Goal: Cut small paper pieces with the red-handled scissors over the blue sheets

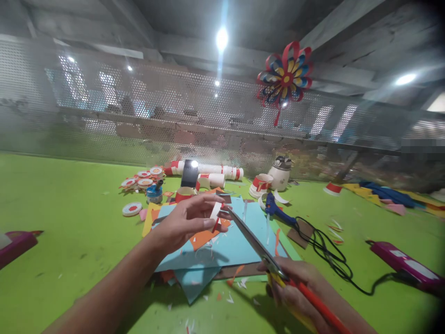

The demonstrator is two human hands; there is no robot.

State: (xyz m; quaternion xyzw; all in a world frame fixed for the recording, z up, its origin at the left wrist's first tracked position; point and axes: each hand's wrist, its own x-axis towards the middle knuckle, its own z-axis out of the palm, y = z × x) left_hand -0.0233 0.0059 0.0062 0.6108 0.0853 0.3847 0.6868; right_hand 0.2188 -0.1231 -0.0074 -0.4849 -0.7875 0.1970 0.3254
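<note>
My left hand (179, 225) pinches a small curved red-and-white paper piece (215, 213) between thumb and fingers, above the stacked paper. My right hand (297, 283) is closed around the handles of a pair of scissors (253, 241), one red and one yellow. The blades point up and left, with their tips beside the paper piece; whether they touch it I cannot tell. Below lie light blue sheets (257, 220) and an orange sheet (198, 240), strewn with small paper scraps.
A blue glue gun (280, 211) with a black cord lies to the right, near a magenta power strip (405, 264). Paper cups (260, 183), a white jar (280, 174), a phone (189, 173) and several round paper discs (132, 208) stand or lie behind. A perforated screen (222, 125) borders the green table.
</note>
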